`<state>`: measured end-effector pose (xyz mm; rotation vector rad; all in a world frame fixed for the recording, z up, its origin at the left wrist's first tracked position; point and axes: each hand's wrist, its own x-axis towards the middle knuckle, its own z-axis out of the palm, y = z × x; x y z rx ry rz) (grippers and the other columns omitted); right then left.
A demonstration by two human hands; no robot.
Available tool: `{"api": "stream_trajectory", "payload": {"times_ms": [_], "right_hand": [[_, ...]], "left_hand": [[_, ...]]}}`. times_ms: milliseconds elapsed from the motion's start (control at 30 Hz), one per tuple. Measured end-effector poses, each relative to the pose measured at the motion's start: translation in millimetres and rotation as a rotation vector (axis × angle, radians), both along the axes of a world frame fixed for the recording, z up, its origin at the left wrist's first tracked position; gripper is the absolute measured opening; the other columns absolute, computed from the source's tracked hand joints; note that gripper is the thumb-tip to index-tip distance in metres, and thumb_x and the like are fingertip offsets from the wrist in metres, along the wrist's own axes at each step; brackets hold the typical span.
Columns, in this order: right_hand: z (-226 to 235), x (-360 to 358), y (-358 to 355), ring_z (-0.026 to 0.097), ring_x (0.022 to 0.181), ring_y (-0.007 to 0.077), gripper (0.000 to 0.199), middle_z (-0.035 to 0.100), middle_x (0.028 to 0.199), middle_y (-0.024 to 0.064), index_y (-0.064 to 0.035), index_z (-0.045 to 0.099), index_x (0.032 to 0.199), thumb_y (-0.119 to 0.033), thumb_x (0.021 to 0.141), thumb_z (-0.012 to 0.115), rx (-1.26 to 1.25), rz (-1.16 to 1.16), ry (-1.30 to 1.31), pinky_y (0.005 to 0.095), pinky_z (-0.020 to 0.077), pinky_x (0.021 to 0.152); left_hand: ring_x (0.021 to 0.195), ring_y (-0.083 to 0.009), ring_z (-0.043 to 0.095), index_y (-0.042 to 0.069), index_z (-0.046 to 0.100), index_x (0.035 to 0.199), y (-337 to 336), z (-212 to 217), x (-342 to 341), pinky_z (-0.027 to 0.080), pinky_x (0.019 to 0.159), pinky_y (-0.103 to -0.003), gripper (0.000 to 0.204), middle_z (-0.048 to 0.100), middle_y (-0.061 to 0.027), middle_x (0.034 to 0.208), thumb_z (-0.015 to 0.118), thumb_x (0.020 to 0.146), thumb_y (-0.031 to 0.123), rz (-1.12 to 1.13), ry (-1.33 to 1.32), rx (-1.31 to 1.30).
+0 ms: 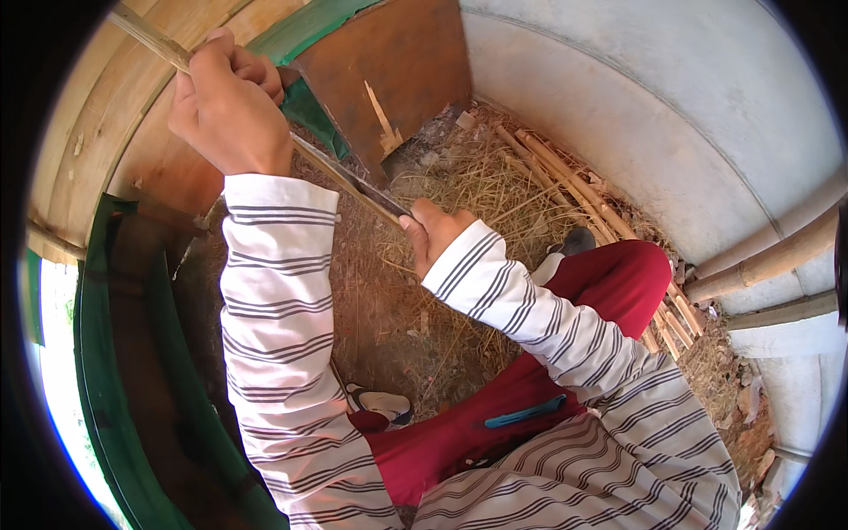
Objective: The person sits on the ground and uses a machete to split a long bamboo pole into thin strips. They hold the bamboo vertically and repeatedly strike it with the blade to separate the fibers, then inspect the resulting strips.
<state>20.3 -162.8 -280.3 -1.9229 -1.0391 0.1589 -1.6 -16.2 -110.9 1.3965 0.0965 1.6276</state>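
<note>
My left hand (231,110) is closed in a fist around a long, thin bamboo strip (322,161), held up at the upper left. One end of the strip runs past the fist toward the top left corner; the other slants down to my right hand (435,231). My right hand is closed, its thumb pressed by the strip's lower end. Along the strip, out of this hand, lies a narrow dark blade (382,198), which looks like a knife's. Its handle is hidden in my fingers.
Bamboo poles (574,190) and straw-like shavings (473,177) lie on the ground by a pale curved wall (654,97). A brown board (389,66) stands ahead, a green-edged frame (97,353) at left. A narrow blue object (526,412) rests on my red-clothed lap.
</note>
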Motion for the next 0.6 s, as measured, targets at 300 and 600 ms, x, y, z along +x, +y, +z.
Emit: {"api": "stream_trajectory", "payload": {"times_ms": [300,600], "right_hand": [[-27,3,-4,0.058,0.042,0.0356,0.018,0.05,0.047,0.0172,-0.0023,0.054,0.093,-0.02,0.098,0.055,-0.042,0.036,0.038,0.0443,0.0397,0.038],[-56,0,7,0.059,0.044,0.0361,0.018,0.052,0.05,0.0178,-0.0033,0.053,0.094,-0.021,0.099,0.053,-0.164,0.073,0.011,0.0438,0.0408,0.038]], "left_hand": [[0.045,-0.0102,0.035,0.002,0.042,0.066,-9,1,5,0.024,0.042,-0.027,0.029,0.036,-0.0011,0.056,0.055,0.088,0.014,-0.032,0.018,0.004],[0.043,-0.0124,0.035,0.002,0.04,0.064,-11,3,1,0.022,0.041,-0.028,0.03,0.034,-0.003,0.054,0.054,0.088,0.013,-0.013,0.047,0.047]]}}
